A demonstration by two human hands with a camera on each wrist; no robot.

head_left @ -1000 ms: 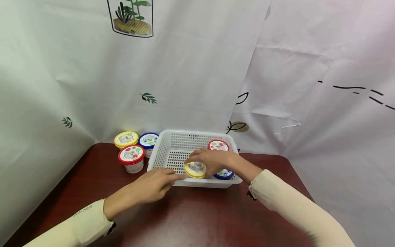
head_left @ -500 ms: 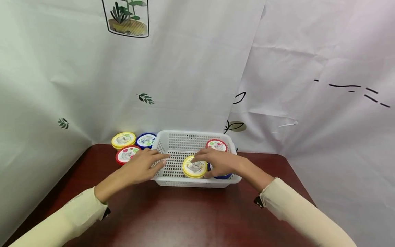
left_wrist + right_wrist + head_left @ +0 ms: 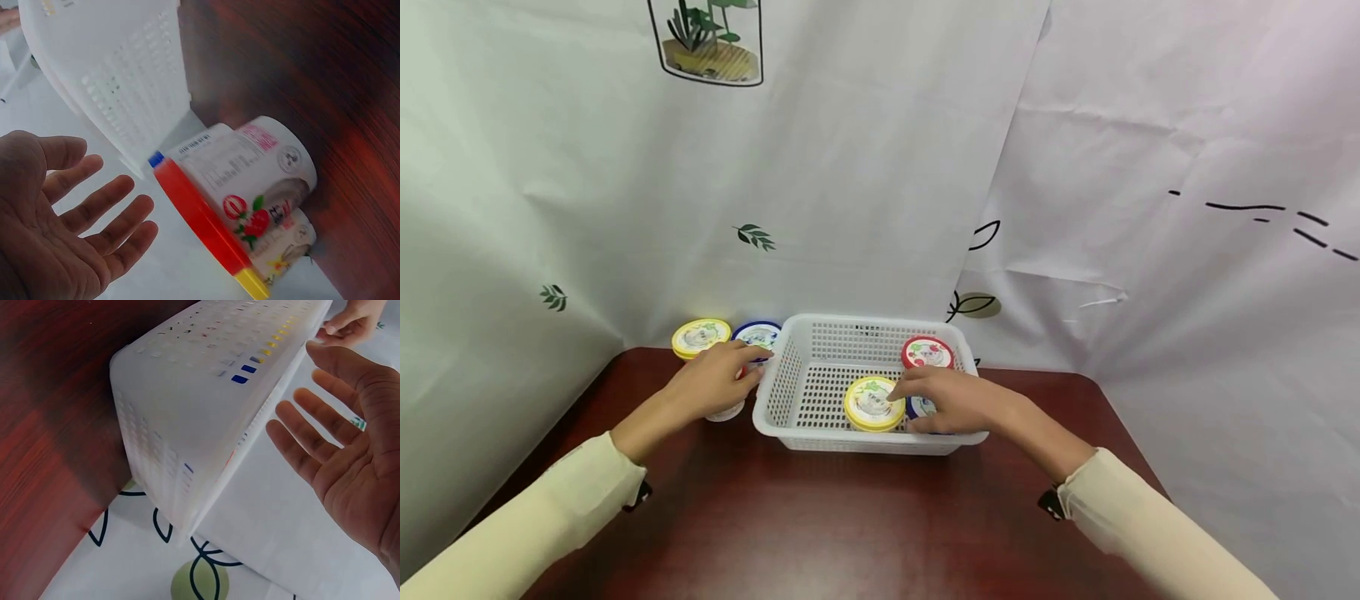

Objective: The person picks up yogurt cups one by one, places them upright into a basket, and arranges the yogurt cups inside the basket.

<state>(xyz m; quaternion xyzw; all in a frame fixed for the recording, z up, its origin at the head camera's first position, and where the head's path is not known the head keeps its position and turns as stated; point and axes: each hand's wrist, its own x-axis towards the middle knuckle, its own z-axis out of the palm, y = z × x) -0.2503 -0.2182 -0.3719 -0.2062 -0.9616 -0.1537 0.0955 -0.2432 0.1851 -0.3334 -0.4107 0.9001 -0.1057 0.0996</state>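
Note:
My left hand (image 3: 711, 379) hovers with spread fingers over a red-lidded tub (image 3: 256, 169), left of the white basket. In the left wrist view the fingers stand apart from that tub's lid. A yellow-lidded tub (image 3: 700, 337) and a blue-lidded tub (image 3: 760, 333) stand behind it, partly covered by the hand in the head view. Over the basket's right part is my right hand (image 3: 958, 402), fingers loosely extended and holding nothing. Beneath and beside it in the basket sit a yellow-lidded tub (image 3: 872, 403), a red-lidded tub (image 3: 927, 353) and a mostly hidden blue-lidded tub (image 3: 917, 407).
The white perforated basket (image 3: 805, 435) stands near the back of the dark red table (image 3: 850, 517), its left side holding no tub. White printed cloth (image 3: 865, 167) hangs behind and along both sides of the table.
My left hand has moved left, from the basket's front rim to above the red-lidded tub outside. My right hand has let go of the yellow-lidded tub in the basket and shifted slightly right.

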